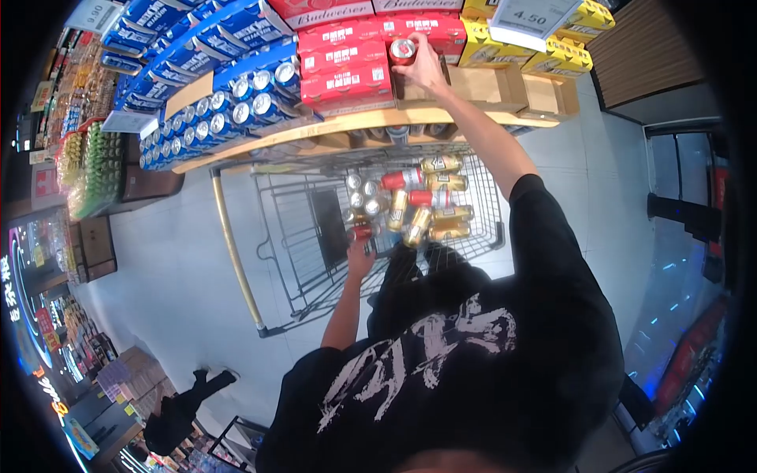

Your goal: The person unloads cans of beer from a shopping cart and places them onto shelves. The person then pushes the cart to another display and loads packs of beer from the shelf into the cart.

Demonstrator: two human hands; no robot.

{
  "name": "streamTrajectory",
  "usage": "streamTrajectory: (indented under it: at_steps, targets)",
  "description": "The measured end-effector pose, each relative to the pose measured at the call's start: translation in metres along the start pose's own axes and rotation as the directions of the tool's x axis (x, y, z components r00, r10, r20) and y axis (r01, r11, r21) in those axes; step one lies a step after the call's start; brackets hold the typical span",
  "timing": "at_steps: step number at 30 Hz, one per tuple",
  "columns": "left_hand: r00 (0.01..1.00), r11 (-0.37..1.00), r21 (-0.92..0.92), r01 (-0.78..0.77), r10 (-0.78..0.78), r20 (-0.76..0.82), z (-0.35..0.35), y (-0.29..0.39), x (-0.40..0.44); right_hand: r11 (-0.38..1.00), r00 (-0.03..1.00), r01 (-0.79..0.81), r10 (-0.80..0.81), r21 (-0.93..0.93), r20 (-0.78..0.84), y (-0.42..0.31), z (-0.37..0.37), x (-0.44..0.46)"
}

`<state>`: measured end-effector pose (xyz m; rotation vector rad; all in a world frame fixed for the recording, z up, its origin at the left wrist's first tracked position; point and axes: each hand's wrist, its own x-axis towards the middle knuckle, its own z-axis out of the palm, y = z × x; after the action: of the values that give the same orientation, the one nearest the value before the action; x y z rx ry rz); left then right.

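The right hand [426, 69] is clamped on an upright red cylindrical metal can [402, 51] at the wooden-edged shelf [363, 124], forward of the left hand [360, 258], which grips another red metal can [361, 232] at the black wire shopping cart [325, 225].

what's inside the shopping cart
The shopping cart holds gold cans and red cans, several lying down, plus upright cans showing silver tops. The left hand is on another red can beside them. Whatever lies directly underneath is covered.
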<state>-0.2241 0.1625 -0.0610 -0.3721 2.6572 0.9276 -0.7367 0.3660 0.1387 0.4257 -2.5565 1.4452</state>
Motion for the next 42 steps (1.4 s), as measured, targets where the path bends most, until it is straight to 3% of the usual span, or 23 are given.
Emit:
streamTrajectory:
  at_steps: [2, 4, 6, 9, 10, 11, 14, 16, 17, 20, 24, 28, 29, 32, 35, 38, 42]
  targets:
    - [0.995, 0.987, 0.131, 0.088, -0.081, -0.061, 0.005, 0.0, 0.014, 0.997, 0.996, -0.07, 0.068, -0.028, -0.063, -0.04, -0.015, -0.019]
    - [0.98, 0.972, 0.13, 0.195, -0.197, 0.0, -0.002, 0.008, 0.026, 0.999, 0.983, 0.038, -0.045, -0.039, -0.179, -0.048, -0.023, -0.042]
    - [0.949, 0.945, 0.147, 0.294, -0.306, 0.072, -0.009, 0.019, 0.034, 0.982, 0.963, 0.098, -0.053, 0.162, -0.265, -0.056, -0.028, -0.093]
    - [0.887, 0.897, 0.215, 0.387, -0.426, 0.181, -0.011, 0.02, 0.043, 0.943, 0.983, -0.172, 0.184, 0.285, -0.017, -0.06, -0.044, -0.196]
    - [0.887, 0.876, 0.304, 0.374, -0.434, 0.161, -0.008, 0.018, 0.044, 0.971, 0.996, -0.085, 0.089, 0.224, -0.01, -0.042, -0.039, -0.234]
    - [0.889, 0.849, 0.392, 0.355, -0.436, 0.139, -0.006, 0.017, 0.048, 0.974, 0.991, -0.117, 0.103, 0.193, 0.084, -0.038, -0.041, -0.272]
    - [0.905, 0.789, 0.549, 0.277, -0.407, 0.128, -0.005, 0.011, 0.053, 0.86, 0.833, -0.481, 0.386, 0.172, 0.396, -0.029, -0.05, -0.371]
    - [0.904, 0.778, 0.59, 0.216, -0.387, 0.18, -0.009, 0.007, 0.056, 0.863, 0.799, -0.497, 0.416, 0.088, 0.435, -0.035, -0.058, -0.411]
    - [0.945, 0.789, 0.587, 0.181, -0.305, 0.119, 0.004, -0.01, 0.057, 0.822, 0.757, -0.561, 0.459, 0.101, 0.465, -0.036, -0.062, -0.428]
    - [0.955, 0.812, 0.565, 0.145, -0.264, 0.135, 0.009, -0.019, 0.063, 0.699, 0.65, -0.701, 0.545, 0.141, 0.53, -0.021, -0.064, -0.468]
    - [0.995, 0.767, 0.635, 0.095, -0.094, -0.035, 0.049, -0.056, 0.064, 0.678, 0.592, -0.733, 0.595, 0.057, 0.544, -0.024, -0.066, -0.47]
    - [0.973, 0.77, 0.639, 0.008, -0.153, 0.172, 0.029, -0.038, 0.063, 0.696, 0.615, -0.714, 0.573, 0.075, 0.541, -0.023, -0.065, -0.461]
    - [0.986, 0.778, 0.628, -0.012, -0.094, 0.135, 0.035, -0.048, 0.061, 0.7, 0.62, -0.71, 0.571, 0.075, 0.538, -0.021, -0.064, -0.46]
    - [0.947, 0.8, 0.6, 0.008, -0.198, 0.253, 0.009, -0.021, 0.065, 0.726, 0.645, -0.684, 0.556, 0.071, 0.524, -0.019, -0.064, -0.456]
    - [0.948, 0.914, 0.362, 0.182, -0.262, 0.184, 0.015, -0.018, 0.076, 0.781, 0.709, -0.617, 0.498, 0.097, 0.499, -0.028, -0.062, -0.453]
    - [0.968, 0.977, 0.12, 0.177, -0.195, 0.158, -0.013, 0.014, 0.061, 0.789, 0.713, -0.605, 0.478, 0.106, 0.514, -0.027, -0.053, -0.456]
    - [0.999, 0.974, -0.228, -0.02, 0.028, 0.033, -0.048, 0.033, 0.029, 0.755, 0.636, -0.642, 0.429, 0.131, 0.641, -0.031, -0.041, -0.448]
